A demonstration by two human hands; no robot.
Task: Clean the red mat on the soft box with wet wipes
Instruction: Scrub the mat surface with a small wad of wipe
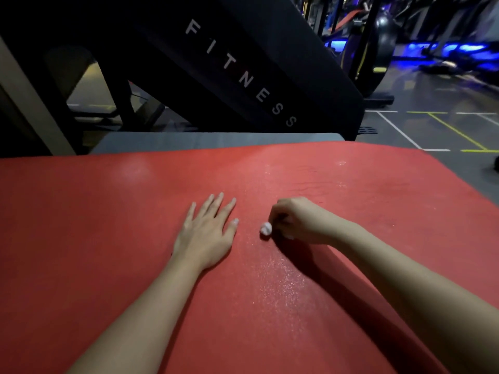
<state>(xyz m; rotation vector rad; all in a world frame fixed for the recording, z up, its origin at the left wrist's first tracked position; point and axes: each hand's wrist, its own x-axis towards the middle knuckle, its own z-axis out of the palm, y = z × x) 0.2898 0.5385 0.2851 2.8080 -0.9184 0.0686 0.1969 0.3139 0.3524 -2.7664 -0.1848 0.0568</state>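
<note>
wiping the mat (108,238) now. right hand (294,221) curled tight on a small balled wipe (266,228), at 3 o'clock from the flat, open, empty left hand (206,233). next, probably: rub toward the dry side at 9 o'clock.

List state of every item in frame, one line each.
red mat: spread flat over the soft box, wet sheen down its middle
wet wipe: balled up, pinched in right hand, on the mat
left hand: open, palm flat on mat
right hand: shut on wipe
soft box: grey, mostly covered
</note>
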